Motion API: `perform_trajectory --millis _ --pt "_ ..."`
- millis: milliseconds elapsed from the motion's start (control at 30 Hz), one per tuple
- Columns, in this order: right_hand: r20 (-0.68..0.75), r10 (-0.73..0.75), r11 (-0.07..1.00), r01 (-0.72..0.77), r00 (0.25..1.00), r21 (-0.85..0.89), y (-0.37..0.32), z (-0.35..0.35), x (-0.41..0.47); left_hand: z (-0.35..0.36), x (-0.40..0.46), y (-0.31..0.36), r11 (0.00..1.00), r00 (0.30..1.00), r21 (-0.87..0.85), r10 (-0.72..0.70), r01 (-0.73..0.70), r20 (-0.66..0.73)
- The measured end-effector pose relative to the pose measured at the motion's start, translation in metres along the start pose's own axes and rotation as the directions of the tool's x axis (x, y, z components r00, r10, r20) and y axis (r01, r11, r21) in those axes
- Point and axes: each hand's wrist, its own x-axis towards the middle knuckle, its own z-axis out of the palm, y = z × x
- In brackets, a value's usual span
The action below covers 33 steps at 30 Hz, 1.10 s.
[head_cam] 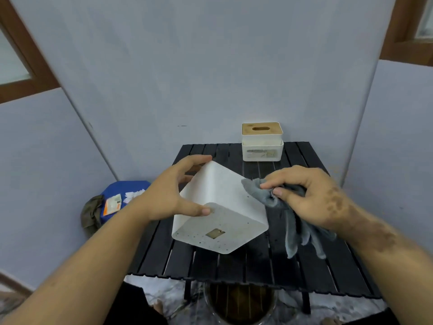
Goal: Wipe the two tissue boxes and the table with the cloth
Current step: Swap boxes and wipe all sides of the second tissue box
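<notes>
A white speckled tissue box point(222, 207) is tilted above the black slatted table point(234, 263), its underside with a small square patch facing me. My left hand point(171, 191) grips its left side, thumb on the near face and fingers over the far edge. My right hand point(314, 198) pinches a bunched grey cloth point(271, 195) against the box's right side, with the cloth's ends hanging down. A second white tissue box with a wooden slotted lid point(262, 146) stands upright at the table's far edge.
Grey walls close in behind and on both sides of the table. A blue item point(126, 188) with papers and a dark rag lies on the floor to the left. A round container point(239, 303) sits under the table's near edge.
</notes>
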Motion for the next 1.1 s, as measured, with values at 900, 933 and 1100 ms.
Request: perform_trajectory --millis 900,933,1100 --pt "-0.133 -0.173 0.978 0.155 0.976 -0.137 -0.007 0.077 0.007 0.028 -0.046 -0.04 0.986 0.956 -0.144 0.039 -0.084 -0.291" --pt "-0.101 -0.247 0.963 0.233 0.964 -0.136 -0.024 0.084 0.005 0.028 -0.047 -0.039 0.986 0.956 -0.139 0.045 -0.089 -0.291" --pt "-0.015 -0.256 0.964 0.254 0.967 -0.073 -0.01 0.076 0.009 0.03 -0.051 -0.037 0.986 0.956 -0.144 0.037 -0.082 -0.292"
